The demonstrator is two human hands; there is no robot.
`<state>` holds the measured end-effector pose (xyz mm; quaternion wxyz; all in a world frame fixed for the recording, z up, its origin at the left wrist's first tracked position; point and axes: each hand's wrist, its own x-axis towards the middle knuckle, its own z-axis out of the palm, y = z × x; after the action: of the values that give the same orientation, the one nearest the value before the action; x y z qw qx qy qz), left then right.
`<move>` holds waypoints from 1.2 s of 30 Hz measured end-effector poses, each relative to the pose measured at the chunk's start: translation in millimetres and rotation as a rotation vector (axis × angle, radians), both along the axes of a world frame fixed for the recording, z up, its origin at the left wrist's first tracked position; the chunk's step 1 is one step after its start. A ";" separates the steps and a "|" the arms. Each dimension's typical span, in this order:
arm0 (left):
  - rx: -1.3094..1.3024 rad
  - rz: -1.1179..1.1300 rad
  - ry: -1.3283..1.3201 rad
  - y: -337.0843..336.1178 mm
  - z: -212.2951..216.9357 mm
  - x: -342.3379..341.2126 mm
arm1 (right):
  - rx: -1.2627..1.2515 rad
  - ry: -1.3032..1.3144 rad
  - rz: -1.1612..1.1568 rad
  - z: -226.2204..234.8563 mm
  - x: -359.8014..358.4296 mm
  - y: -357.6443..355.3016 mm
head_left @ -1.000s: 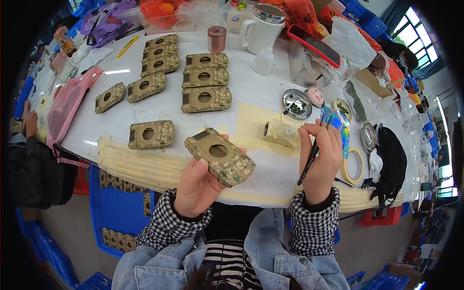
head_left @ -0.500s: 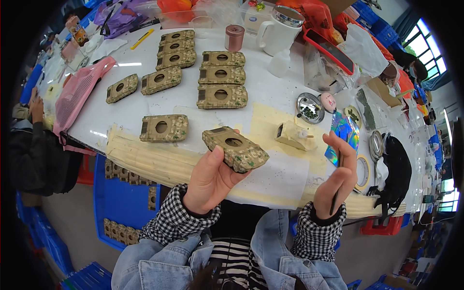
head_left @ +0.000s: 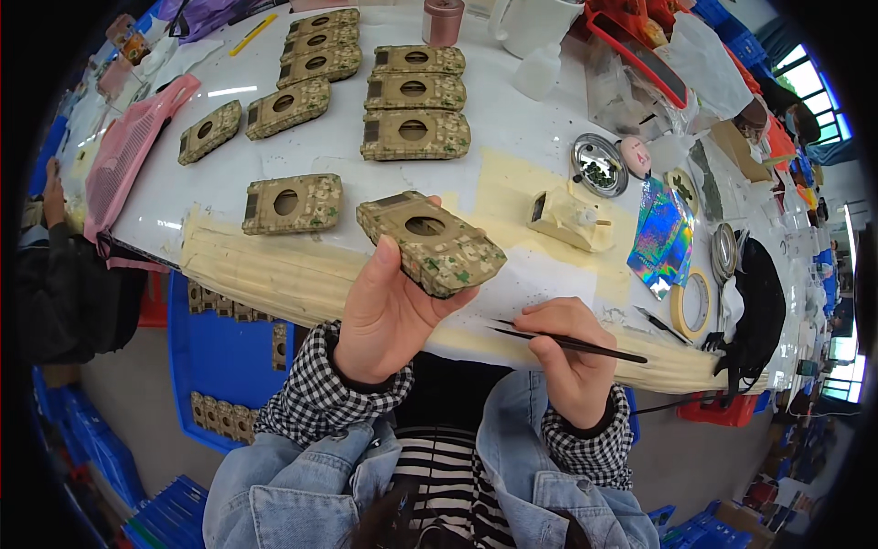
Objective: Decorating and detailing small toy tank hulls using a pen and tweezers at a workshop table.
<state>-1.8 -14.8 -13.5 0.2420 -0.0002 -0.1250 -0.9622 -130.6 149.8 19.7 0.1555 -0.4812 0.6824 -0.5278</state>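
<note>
Here, the left hand (head_left: 384, 311) grips a camouflage-painted model tank hull (head_left: 430, 242) from below, while just beside it the right hand (head_left: 567, 352) pinches a thin dark brush (head_left: 572, 341).

Your clearest lane on the counter (head_left: 512, 119) is the bare strip between the camouflage hull (head_left: 292, 202) and the pale turret piece (head_left: 572, 220). Rows of hulls (head_left: 413, 133) block the far side; the metal dish (head_left: 599, 165), holographic sheets (head_left: 663, 233) and tape roll (head_left: 693, 304) crowd the right.
</note>
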 end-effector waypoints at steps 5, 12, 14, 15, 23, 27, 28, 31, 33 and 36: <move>-0.049 -0.007 -0.075 -0.8 4.7 0.9 | 0.027 0.018 -0.069 -5.1 3.9 -5.3; -0.058 -0.004 -0.095 -0.6 8.2 1.1 | 0.029 0.061 -0.056 -8.7 3.2 -6.1; -0.054 -0.002 -0.087 -0.5 8.7 0.5 | 0.029 0.070 -0.053 -8.5 3.0 -6.8; -0.056 0.002 -0.093 -0.2 9.1 0.7 | 0.029 0.067 -0.054 -8.6 3.3 -7.0; -0.061 0.011 -0.095 0.3 9.8 -0.3 | 0.031 0.074 -0.051 -8.5 3.2 -7.3; -0.065 0.009 -0.089 -0.2 9.0 0.5 | 0.033 0.076 -0.047 -9.1 3.3 -7.0; -0.069 0.005 -0.090 -0.4 8.7 0.4 | 0.032 0.074 -0.051 -9.6 3.3 -6.8; -0.078 -0.003 -0.095 -0.6 8.4 0.7 | 0.028 0.064 -0.058 -10.3 3.4 -6.4; -0.086 0.002 -0.101 0.0 9.2 1.1 | 0.021 0.060 -0.059 -10.5 3.3 -5.9; -0.093 0.007 -0.103 2.0 10.7 0.5 | 0.006 0.057 -0.067 -10.7 2.8 -3.7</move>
<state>-1.2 -12.8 -2.9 0.2385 0.0385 -0.1820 -0.9532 -127.7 146.1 9.0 0.1199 -0.4724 0.7038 -0.5168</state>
